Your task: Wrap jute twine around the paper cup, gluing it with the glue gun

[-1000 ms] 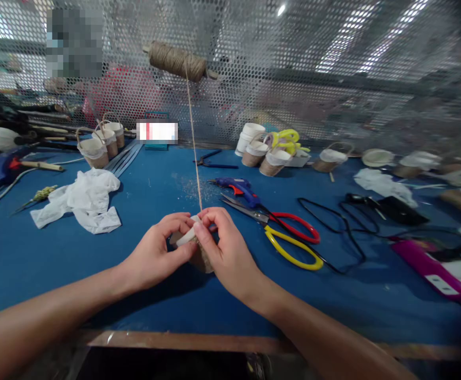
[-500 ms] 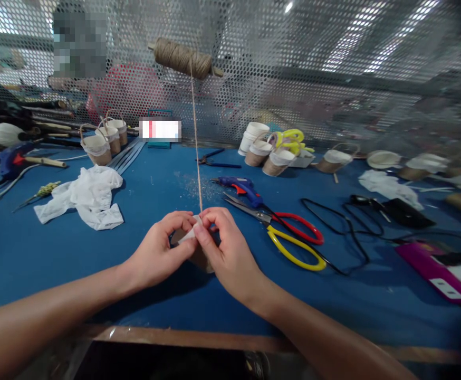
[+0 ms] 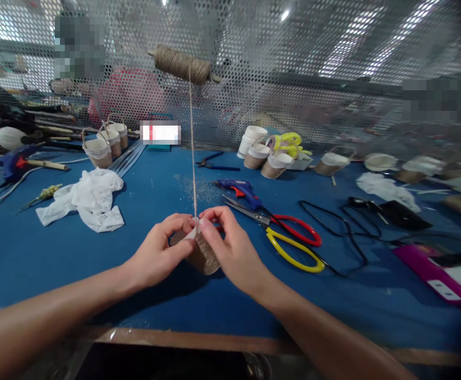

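A small brown cup [image 3: 207, 254] with a white edge lies tilted between my hands, above the table's near side. My left hand [image 3: 160, 252] is closed on it from the left, thumb over the white edge. From the right, my right hand [image 3: 236, 253] grips the cup near the same edge. Taut twine [image 3: 193, 158] runs down to the cup's rim from a twine spool [image 3: 181, 64] on a stick at the mesh. Where the twine meets the rim, my fingertips partly hide it.
To the right lie a blue glue gun [image 3: 240, 191], large scissors [image 3: 289, 232] with red and yellow handles, and a purple power strip [image 3: 424, 272]. Pliers [image 3: 218, 164] rest farther back. White cloth [image 3: 90, 198] lies left. Handled cups [image 3: 98, 153] stand along the back.
My right fingers have shifted slightly up and right, uncovering more of the cup's brown side. The twine still runs taut from the spool to the rim.
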Demonstrator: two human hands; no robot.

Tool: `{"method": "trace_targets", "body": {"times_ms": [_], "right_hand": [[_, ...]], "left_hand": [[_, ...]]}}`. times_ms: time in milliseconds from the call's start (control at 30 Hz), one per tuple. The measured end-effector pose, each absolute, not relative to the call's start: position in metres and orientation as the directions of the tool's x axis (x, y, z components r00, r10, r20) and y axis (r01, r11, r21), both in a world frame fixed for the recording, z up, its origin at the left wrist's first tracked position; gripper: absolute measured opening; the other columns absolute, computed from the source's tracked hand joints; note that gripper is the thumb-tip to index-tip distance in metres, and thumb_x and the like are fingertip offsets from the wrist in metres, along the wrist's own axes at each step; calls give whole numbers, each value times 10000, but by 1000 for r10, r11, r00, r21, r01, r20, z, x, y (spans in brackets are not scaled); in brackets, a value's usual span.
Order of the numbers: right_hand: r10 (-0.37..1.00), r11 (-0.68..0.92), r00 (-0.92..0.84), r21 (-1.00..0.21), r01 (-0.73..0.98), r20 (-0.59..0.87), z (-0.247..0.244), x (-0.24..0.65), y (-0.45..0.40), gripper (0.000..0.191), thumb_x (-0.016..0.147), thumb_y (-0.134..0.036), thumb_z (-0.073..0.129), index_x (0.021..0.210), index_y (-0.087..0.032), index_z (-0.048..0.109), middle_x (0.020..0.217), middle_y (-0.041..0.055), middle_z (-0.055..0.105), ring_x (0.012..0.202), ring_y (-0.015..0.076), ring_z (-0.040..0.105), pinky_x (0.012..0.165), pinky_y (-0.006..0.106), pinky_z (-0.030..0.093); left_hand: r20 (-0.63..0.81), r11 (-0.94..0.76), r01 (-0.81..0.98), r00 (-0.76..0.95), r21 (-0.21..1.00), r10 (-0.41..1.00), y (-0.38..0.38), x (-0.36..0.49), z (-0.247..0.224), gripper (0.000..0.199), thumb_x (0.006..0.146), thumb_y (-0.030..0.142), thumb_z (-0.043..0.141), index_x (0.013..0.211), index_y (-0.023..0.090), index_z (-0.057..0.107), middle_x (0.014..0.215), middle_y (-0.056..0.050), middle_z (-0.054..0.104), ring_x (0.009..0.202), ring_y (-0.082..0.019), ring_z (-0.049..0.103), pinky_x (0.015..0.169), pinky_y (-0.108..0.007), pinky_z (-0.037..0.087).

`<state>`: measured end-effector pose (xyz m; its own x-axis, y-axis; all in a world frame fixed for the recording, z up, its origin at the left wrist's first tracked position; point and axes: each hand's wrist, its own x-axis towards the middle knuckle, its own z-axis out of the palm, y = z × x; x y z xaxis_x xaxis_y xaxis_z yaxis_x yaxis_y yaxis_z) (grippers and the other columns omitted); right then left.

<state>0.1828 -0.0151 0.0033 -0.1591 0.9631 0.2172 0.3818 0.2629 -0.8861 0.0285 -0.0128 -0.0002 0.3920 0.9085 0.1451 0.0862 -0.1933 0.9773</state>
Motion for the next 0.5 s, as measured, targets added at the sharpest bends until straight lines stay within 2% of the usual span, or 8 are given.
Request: {"method": "trace_targets", "body": {"times_ms": [67,167,333,400,500], "right_hand": [[980,175,-151,-926,333,131,11,185,-4,198,868,-363,440,860,-171,488,831,36,552,742,143,524,658,287,424],[978,127,-200,-942,312,66,29,183,24,280,887,-385,413,817,-152,552,842,58,599,689,122,527,551,238,410],[970,67,-244,-950,306,-10,65,164,89,282,909,-316,432,722,-135,541,808,57,623,444,40,396,356,183,297],[970,53,-240,-942,332,-31,77,155,113,232,911,-262,447,753,-121,543,780,39,619,426,29,401,355,170,312],[977,63,-211,-914,400,-25,89,148,136,188,899,-278,486,959,-121,568,864,28,613,600,82,560,511,222,472]], "left_hand": [[130,-171,73,388,983,912,-13,28,-1,102,739,196,500,645,173,468,924,-79,555,989,-219,508,868,-345,384],[107,-133,42,382,990,918,-14,27,-2,88,729,179,504,646,174,475,967,-81,556,1034,-225,492,897,-348,362],[73,-70,-23,392,997,917,-15,27,-1,93,696,181,531,626,175,471,999,-82,549,1068,-233,476,950,-358,311],[57,-47,-35,393,998,918,-15,28,0,112,678,191,543,600,176,464,966,-80,552,1076,-243,467,959,-358,297],[27,-4,-60,386,998,922,-15,28,1,131,656,202,554,579,178,451,911,-71,554,1062,-249,463,931,-346,312]]}}
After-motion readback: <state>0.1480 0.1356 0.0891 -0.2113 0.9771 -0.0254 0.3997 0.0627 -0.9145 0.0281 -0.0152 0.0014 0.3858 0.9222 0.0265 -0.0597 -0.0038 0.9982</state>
